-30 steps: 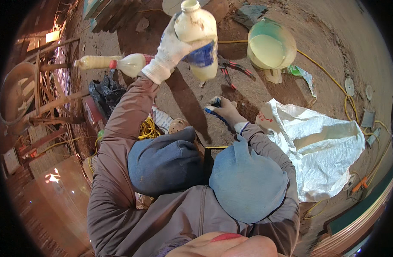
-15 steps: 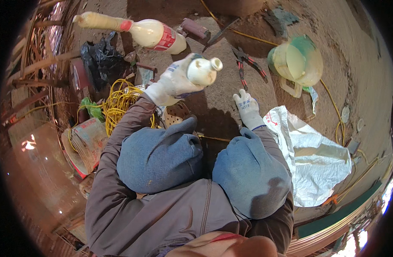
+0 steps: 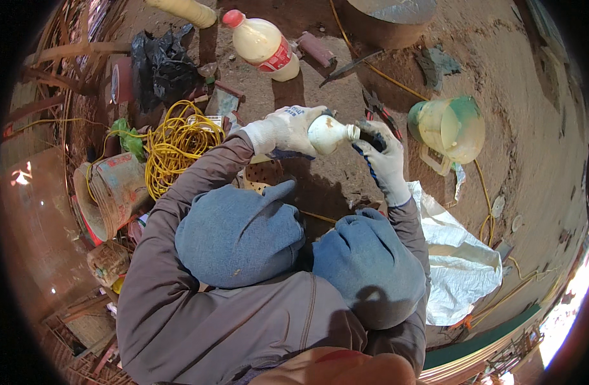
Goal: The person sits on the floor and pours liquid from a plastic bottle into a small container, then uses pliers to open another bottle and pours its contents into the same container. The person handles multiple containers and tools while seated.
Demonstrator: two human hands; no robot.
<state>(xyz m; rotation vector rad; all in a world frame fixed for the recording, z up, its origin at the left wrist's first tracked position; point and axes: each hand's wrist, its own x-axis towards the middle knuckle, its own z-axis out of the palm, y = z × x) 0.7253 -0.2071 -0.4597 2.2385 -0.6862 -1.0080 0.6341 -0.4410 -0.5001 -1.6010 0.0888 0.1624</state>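
My left hand [image 3: 295, 131], in a white work glove, is wrapped round the body of a small white bottle [image 3: 328, 135]. The bottle lies tilted, its narrow mouth toward the right. Close to that mouth is my gloved right hand [image 3: 387, 157], thumb and fingers curved but apart, a dark gap between them. Whether its fingertips touch the neck is hard to see. Pliers [image 3: 389, 120] with red and black handles lie on the ground behind the right hand, partly hidden by it.
A big red-capped bottle [image 3: 261, 46] stands ahead. Right of my hands is a greenish plastic jug [image 3: 445, 128], with a white sack [image 3: 458, 256] nearer me. Leftward lie coiled yellow cord [image 3: 177, 151] and a black plastic bag [image 3: 159, 67]. A cylindrical drum [image 3: 390, 22] stands at the far edge.
My right hand has risen from beside the pliers to the small bottle's mouth. The left hand has brought that bottle round so its mouth points right. The whole view has shifted somewhat.
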